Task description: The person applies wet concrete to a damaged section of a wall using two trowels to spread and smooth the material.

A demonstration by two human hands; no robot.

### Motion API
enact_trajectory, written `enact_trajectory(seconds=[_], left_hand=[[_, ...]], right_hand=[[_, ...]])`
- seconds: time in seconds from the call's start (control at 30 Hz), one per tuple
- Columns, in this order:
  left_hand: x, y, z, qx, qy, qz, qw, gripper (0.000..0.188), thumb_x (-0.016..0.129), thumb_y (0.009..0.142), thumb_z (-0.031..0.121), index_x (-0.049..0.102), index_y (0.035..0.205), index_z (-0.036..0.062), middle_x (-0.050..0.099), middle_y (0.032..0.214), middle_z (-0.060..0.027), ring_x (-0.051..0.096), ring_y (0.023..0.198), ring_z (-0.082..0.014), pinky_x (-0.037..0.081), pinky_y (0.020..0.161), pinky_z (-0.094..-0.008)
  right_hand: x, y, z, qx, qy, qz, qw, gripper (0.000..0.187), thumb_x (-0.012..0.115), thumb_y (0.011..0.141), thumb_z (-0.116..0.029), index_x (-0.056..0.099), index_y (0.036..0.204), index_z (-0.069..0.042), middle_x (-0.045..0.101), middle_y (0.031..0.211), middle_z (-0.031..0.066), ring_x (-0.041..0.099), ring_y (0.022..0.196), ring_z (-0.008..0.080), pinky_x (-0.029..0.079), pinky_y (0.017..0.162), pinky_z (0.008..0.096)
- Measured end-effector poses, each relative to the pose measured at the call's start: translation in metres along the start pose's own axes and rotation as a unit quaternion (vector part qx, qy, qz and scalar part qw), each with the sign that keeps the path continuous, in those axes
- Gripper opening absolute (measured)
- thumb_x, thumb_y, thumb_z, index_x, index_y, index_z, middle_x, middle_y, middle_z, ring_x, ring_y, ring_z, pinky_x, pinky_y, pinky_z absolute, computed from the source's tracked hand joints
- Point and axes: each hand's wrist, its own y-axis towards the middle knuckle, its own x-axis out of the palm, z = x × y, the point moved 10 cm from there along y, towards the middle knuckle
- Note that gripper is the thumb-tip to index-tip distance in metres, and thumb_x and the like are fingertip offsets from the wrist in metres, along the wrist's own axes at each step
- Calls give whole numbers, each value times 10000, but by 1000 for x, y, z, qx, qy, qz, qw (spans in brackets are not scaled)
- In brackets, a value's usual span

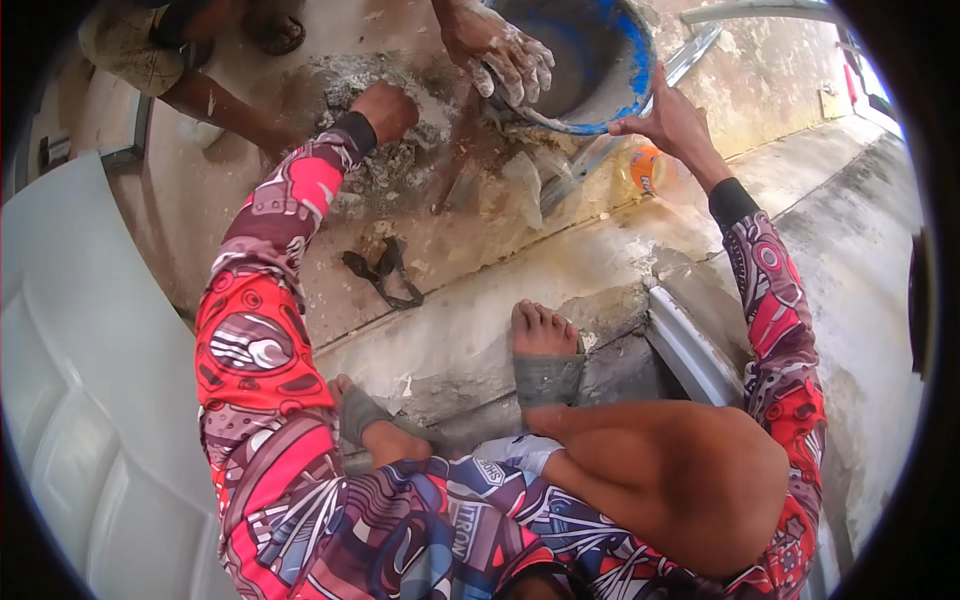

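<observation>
My right hand point(678, 126) holds the rim of a blue bucket point(638, 48) at the top, its thumb and forefinger spread along the edge. Grey residue coats the bucket's inside. A co-worker's powder-covered hand point(508, 58) lies over the bucket's left rim. To the left, my left hand point(388, 110) is closed, low over a grey-white heap of powder and crumbs point(385, 178) on the ground. Whatever its fingers may hold is hidden. Right below my right hand lies a clear plastic bottle with an orange label point(648, 170).
A torn clear plastic piece point(524, 187) lies below the bucket. Nearer are a black strap-like scrap point(385, 275) and a concrete ledge under my feet. A large pale moulded panel point(90, 370) stands at left. At upper left is a co-worker's leg point(135, 45). A white frame piece point(695, 340) lies by my knee.
</observation>
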Motion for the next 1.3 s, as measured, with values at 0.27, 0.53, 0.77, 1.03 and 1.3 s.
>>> enact_trajectory(seconds=[0.27,0.53,0.77,1.03,1.3], left_hand=[[-14,-70,25,-69,-55,77,993,91,634,799,159,702,750,125,636,828,-51,605,898,-279,488,751,-433],[-1,-75,10,-96,-102,86,986,79,633,796,162,685,808,104,641,914,-66,621,867,-302,516,698,-432],[12,-109,24,-132,-54,94,985,136,621,802,124,688,914,85,657,999,-87,652,890,-317,554,697,-453],[24,-125,5,-212,-183,82,957,186,646,795,137,656,968,71,649,974,-114,646,904,-369,539,763,-493],[143,-226,42,-532,-692,295,390,159,620,930,173,590,842,45,628,823,-100,623,674,-221,544,559,-348]], right_hand=[[-8,0,-7,-33,21,26,999,1364,793,593,-724,195,1486,116,665,1092,292,656,1048,425,434,875,671],[4,-5,-11,-11,30,-9,999,1354,817,594,-675,175,1500,99,659,1130,282,644,1074,418,485,915,510],[-3,-6,-14,-32,10,5,999,1345,802,606,-692,190,1492,113,628,1191,305,622,1130,406,490,911,493],[-6,-6,-4,-49,-14,37,998,1368,796,604,-718,206,1447,184,680,1004,293,677,995,412,513,836,547],[-5,-5,-19,-21,4,-41,999,1343,799,636,-675,144,1498,121,617,1208,315,609,1153,423,457,953,531]])
